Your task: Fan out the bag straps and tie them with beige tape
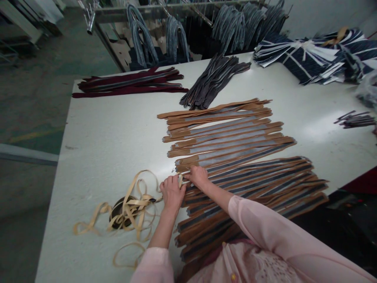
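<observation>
My left hand (173,192) rests low over the white table with its fingers bent round a tan ribbon (180,181). A loop of that ribbon stands up between my two hands. Just right of it, my right hand (198,177) is closed in a pinch at the left ends of the strips; what lies in its fingertips is too small to make out. Beneath and beyond my right hand lie brown-edged fabric strips (235,139) with grey middles. A second group of brown strips with dark stripes (253,188) spreads toward my body, partly covered by my right arm.
Left of my hands lies a loose tangle of tan ribbon (141,204) over a dark roll (120,214). Maroon strips (129,82), dark grey strips (212,80) and tied navy bundles (303,59) lie along the far side. Behind the table (97,145) stands a hanging rack (112,15).
</observation>
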Available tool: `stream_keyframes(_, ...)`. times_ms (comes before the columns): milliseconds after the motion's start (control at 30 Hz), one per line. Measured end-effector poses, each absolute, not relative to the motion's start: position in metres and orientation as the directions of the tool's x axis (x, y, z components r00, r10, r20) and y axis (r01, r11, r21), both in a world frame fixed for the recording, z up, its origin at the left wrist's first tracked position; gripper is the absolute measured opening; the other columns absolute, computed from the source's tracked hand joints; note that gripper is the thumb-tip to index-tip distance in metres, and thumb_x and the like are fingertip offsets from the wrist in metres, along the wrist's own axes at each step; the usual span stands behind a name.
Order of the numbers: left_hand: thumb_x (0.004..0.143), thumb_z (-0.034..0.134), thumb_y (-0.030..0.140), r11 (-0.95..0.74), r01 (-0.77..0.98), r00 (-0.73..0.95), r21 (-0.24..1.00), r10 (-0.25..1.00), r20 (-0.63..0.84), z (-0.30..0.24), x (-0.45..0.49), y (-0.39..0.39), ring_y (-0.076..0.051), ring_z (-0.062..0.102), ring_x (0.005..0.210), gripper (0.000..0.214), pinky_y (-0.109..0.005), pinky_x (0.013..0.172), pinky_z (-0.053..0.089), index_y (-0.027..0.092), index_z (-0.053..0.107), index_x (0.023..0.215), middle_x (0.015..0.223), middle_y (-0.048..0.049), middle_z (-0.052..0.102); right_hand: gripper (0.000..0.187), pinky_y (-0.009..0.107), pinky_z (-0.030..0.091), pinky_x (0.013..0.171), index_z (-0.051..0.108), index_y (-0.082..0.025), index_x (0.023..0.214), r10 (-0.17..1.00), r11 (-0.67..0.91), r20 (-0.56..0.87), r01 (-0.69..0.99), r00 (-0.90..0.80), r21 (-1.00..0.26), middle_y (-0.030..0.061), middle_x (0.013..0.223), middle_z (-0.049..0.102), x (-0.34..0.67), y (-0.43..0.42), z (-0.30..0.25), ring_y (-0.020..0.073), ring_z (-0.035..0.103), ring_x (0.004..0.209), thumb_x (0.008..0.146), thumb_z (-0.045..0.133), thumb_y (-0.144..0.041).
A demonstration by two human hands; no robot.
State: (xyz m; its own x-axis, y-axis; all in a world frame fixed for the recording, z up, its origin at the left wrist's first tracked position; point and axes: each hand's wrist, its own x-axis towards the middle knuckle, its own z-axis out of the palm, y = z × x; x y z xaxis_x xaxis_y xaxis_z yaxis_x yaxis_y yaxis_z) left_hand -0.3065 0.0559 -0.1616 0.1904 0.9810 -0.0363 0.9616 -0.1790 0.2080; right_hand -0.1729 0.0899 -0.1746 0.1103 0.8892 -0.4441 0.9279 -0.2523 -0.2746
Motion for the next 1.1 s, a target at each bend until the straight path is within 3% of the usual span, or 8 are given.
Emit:
stream_keyframes(100, 0.077, 0.044, 0.029, -0.157, 0.979, 0.173, 0.133, 0.978, -0.119, -0.172, -0.302, 0.062, -0.026, 0.050, 0.090, 0.025, -0.039, 0.078, 0.032, 0.017, 0.055, 0.095, 0.091, -0.0096, 0.059, 0.046, 0.032, 0.044, 0.073, 0.058, -0.020, 0.095, 0.891, -0.253, -0.440, 0.928, 0.112, -0.275, 0.0106, 0.090, 0.065, -0.173, 0.089, -0.176, 0.0232, 0.060, 0.088, 0.071, 0.049, -0.057)
stream_keyframes(267, 0.081, 0.036, 0.024, -0.149, 0.981, 0.172, 0.127, 0.967, -0.186, -0.177, -0.306, 0.071, -0.022, 0.054, 0.079, 0.023, -0.034, 0.070, 0.033, 0.018, 0.058, 0.084, 0.081, -0.0077, 0.061, 0.046, 0.033, 0.043, 0.073, 0.056, -0.019, 0.096, 0.891, -0.233, -0.446, 0.927, 0.083, -0.293, 0.0105, 0.090, 0.064, -0.172, 0.088, -0.175, 0.0236, 0.059, 0.089, 0.072, 0.047, -0.057)
stream_keyframes(467, 0.083, 0.037, 0.030, -0.085, 0.980, 0.123, 0.180, 0.970, -0.210, -0.174, -0.313, 0.073, -0.016, 0.055, 0.068, 0.022, -0.027, 0.058, 0.031, 0.022, 0.057, 0.086, 0.082, -0.0043, 0.061, 0.044, 0.031, 0.041, 0.078, 0.048, -0.021, 0.110, 0.882, -0.091, -0.450, 0.890, -0.137, -0.448, 0.0088, 0.102, 0.060, -0.154, 0.085, -0.157, 0.0193, 0.055, 0.097, 0.084, 0.029, -0.051)
stream_keyframes(533, 0.083, 0.038, 0.029, -0.064, 0.978, 0.105, 0.199, 0.974, -0.200, -0.174, -0.313, 0.071, -0.016, 0.054, 0.069, 0.020, -0.026, 0.058, 0.032, 0.022, 0.057, 0.084, 0.083, -0.0038, 0.061, 0.035, 0.031, 0.040, 0.078, 0.047, -0.023, 0.112, 0.891, 0.014, -0.405, 0.903, -0.207, -0.430, 0.0080, 0.105, 0.058, -0.146, 0.085, -0.150, 0.0183, 0.054, 0.099, 0.088, 0.028, -0.040)
stream_keyframes(700, 0.083, 0.038, 0.027, -0.022, 0.968, 0.062, 0.248, 0.986, -0.156, -0.171, -0.308, 0.066, -0.015, 0.055, 0.071, 0.019, -0.025, 0.060, 0.034, 0.021, 0.056, 0.083, 0.083, -0.0030, 0.060, 0.025, 0.034, 0.042, 0.078, 0.049, -0.018, 0.105, 0.865, 0.254, -0.346, 0.913, -0.363, -0.320, 0.0102, 0.099, 0.061, -0.138, 0.096, -0.139, 0.0214, 0.056, 0.095, 0.083, 0.042, -0.027)
stream_keyframes(867, 0.083, 0.037, 0.026, -0.033, 0.954, 0.067, 0.299, 0.992, -0.107, -0.167, -0.306, 0.064, -0.015, 0.055, 0.073, 0.019, -0.026, 0.063, 0.036, 0.021, 0.055, 0.083, 0.082, -0.0024, 0.060, 0.021, 0.035, 0.045, 0.071, 0.054, -0.014, 0.096, 0.810, 0.398, -0.331, 0.868, -0.485, -0.297, 0.0133, 0.088, 0.065, -0.148, 0.111, -0.136, 0.0241, 0.061, 0.086, 0.080, 0.043, -0.022)
stream_keyframes(1100, 0.081, 0.040, 0.025, -0.079, 0.947, 0.104, 0.311, 0.992, -0.066, -0.165, -0.307, 0.067, -0.016, 0.054, 0.070, 0.015, -0.026, 0.061, 0.036, 0.021, 0.055, 0.078, 0.077, -0.0028, 0.060, 0.019, 0.034, 0.045, 0.072, 0.058, -0.015, 0.090, 0.758, 0.502, -0.288, 0.805, -0.585, -0.315, 0.0117, 0.087, 0.066, -0.159, 0.120, -0.137, 0.0229, 0.061, 0.086, 0.077, 0.045, -0.016)
